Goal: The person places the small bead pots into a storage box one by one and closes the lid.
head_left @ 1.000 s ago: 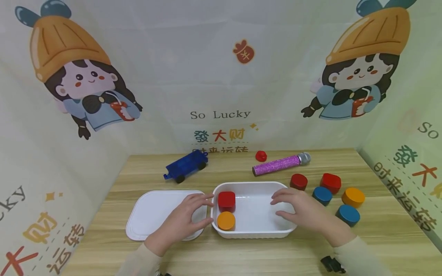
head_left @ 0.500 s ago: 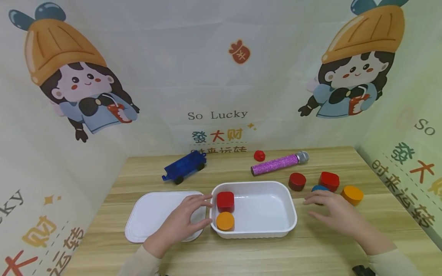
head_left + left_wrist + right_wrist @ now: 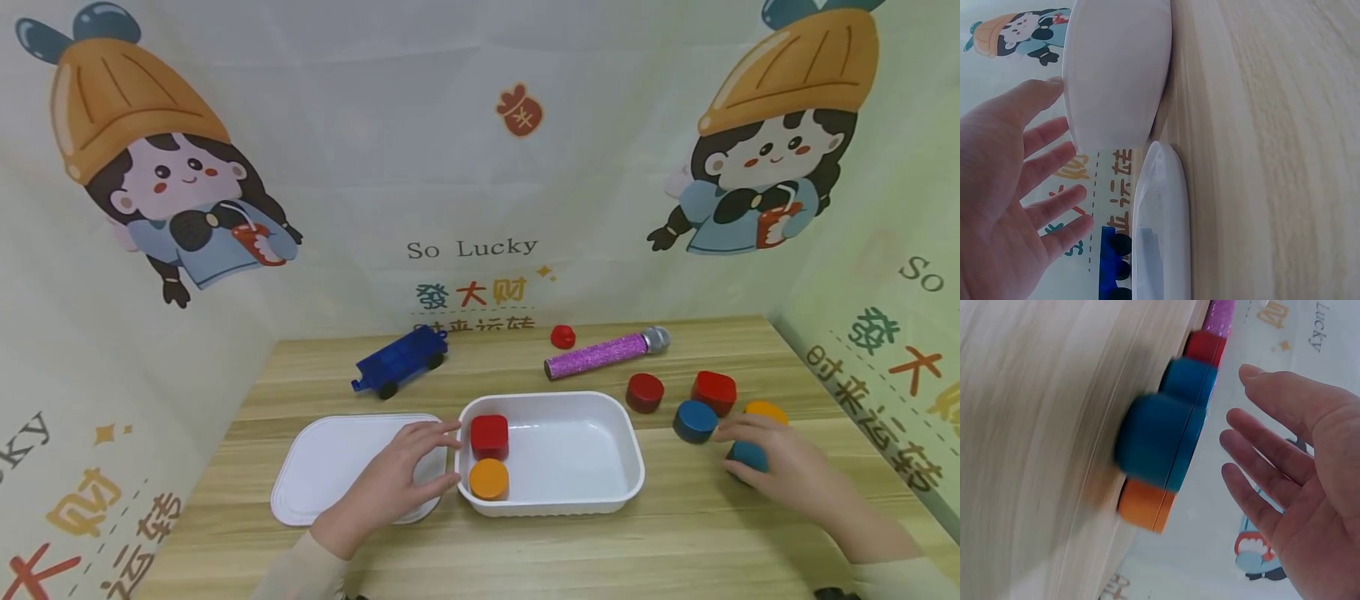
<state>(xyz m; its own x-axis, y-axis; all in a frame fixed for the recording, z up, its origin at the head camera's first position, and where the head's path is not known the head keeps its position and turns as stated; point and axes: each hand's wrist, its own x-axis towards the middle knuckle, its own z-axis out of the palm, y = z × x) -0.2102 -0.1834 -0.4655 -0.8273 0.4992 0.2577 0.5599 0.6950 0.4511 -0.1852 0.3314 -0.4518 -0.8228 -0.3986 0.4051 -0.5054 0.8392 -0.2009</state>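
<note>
My left hand (image 3: 390, 483) has its fingers spread at the left wall of a white plastic box (image 3: 581, 462); in the left wrist view the thumb tip meets the rim. A red square block (image 3: 489, 435) and an orange round block (image 3: 488, 479) lie inside, by that wall. My right hand (image 3: 795, 479) hovers over a blue round block (image 3: 748, 457), partly covering it in the head view. In the right wrist view its fingers are extended, apart from this block (image 3: 1154, 440). Another blue round block (image 3: 695, 422) stands close by the fingertips.
A red round block (image 3: 645, 392), a red square block (image 3: 714, 392) and an orange block (image 3: 767, 412) stand around the right hand. A white lid (image 3: 330, 467) lies left of the box. Behind are a blue toy wagon (image 3: 401, 361), a purple microphone (image 3: 600, 357) and a small red piece (image 3: 563, 337).
My right hand has moved from the right end of the box rightward to above the near blue round block. The left hand stays at the box.
</note>
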